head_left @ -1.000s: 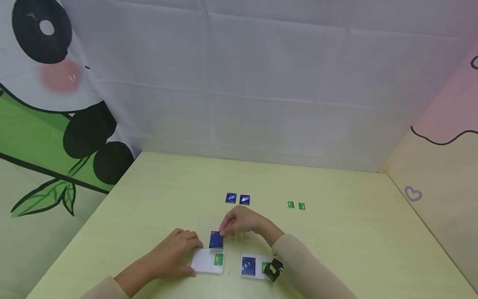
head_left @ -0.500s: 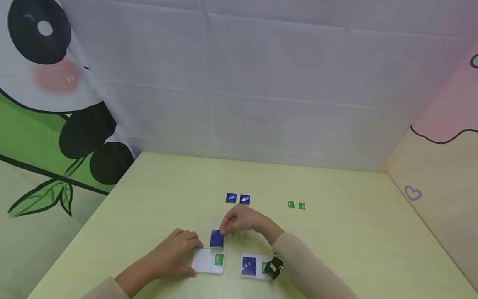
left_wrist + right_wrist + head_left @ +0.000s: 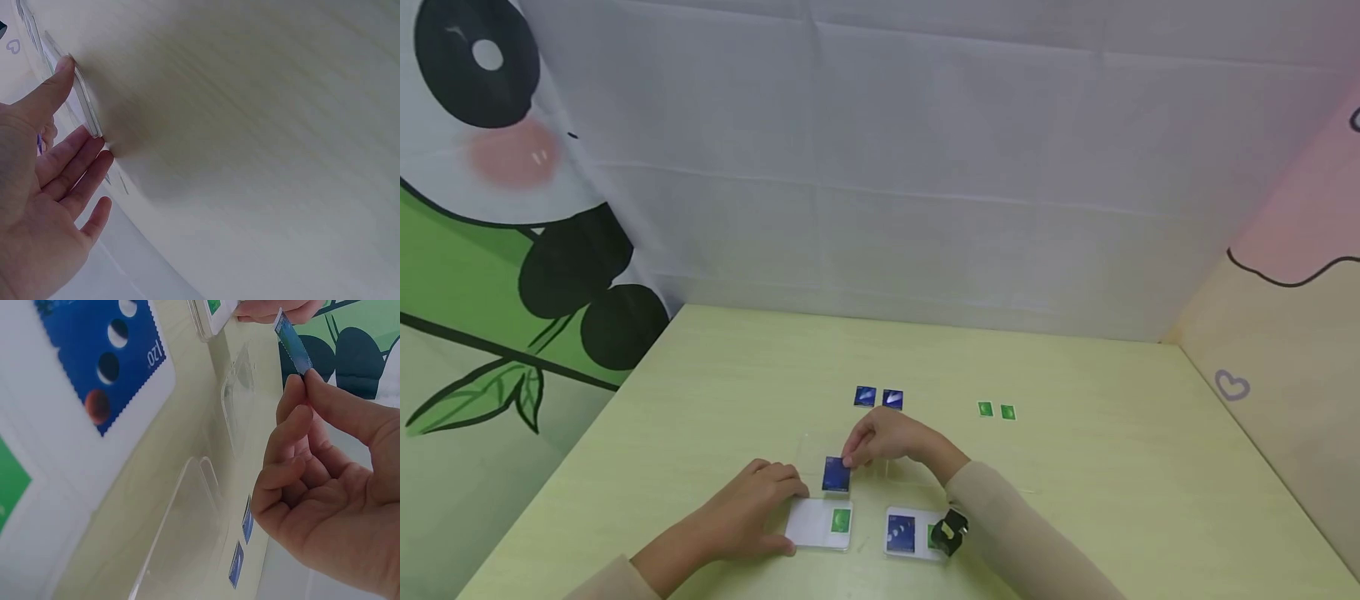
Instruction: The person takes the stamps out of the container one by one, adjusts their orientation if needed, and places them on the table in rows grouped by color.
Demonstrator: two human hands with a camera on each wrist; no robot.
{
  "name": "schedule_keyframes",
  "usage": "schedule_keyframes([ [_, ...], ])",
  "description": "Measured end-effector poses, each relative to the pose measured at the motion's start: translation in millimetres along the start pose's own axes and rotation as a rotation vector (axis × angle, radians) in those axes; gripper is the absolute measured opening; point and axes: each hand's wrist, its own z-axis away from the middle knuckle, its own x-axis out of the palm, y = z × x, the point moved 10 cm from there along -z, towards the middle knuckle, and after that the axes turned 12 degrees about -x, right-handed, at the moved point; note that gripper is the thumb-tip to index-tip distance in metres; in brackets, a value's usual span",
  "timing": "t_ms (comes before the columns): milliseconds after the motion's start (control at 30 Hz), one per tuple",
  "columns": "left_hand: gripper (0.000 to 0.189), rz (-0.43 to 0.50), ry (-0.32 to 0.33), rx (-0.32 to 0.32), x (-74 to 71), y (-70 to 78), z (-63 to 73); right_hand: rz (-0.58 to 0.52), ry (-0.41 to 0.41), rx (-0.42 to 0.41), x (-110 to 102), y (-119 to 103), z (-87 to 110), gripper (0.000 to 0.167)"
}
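Note:
My right hand [image 3: 887, 435] pinches a blue postage stamp [image 3: 836, 474] by a corner between thumb and forefinger. The stamp hangs just beyond the upper edge of a white card in a clear case [image 3: 807, 527]; in the right wrist view the held stamp [image 3: 294, 344] appears nearly edge-on. My left hand [image 3: 747, 510] holds that case at its left side, thumb on the near edge and fingers on the far edge. A green stamp [image 3: 841, 521] lies on the right part of this card. The left wrist view catches the case's side [image 3: 87, 103] between thumb and fingers.
Right of it lies a second white card with a blue moon stamp [image 3: 900, 533], partly behind the black device [image 3: 951, 532] on my right wrist. Clear plastic covers [image 3: 184, 525] lie beyond the cards. Farther back are two blue stamps [image 3: 865, 397] and two green stamps [image 3: 986, 409].
My right hand has raised the blue stamp slightly, away from the card's upper edge. The left hand keeps its hold on the case.

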Motion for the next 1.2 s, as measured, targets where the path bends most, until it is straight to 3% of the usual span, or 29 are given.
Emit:
schedule_keyframes([
  [467,0.055,0.004,-0.013,-0.013,3.1,-5.1,3.3,0.007,-0.021,0.002,0.2,-0.7,-5.5,0.008],
  [700,0.055,0.001,0.023,-0.013,1.0,-3.9,6.1,0.005,-0.017,-0.011,-2.6,2.1,-11.3,0.008],
  [933,0.055,0.004,-0.009,-0.023,3.6,-3.2,4.5,0.023,0.008,0.002,-8.9,9.3,-10.4,0.009],
  [1200,0.054,0.011,-0.001,-0.027,2.7,-2.1,6.8,0.015,0.006,-0.019,-10.5,9.2,-13.9,0.012],
])
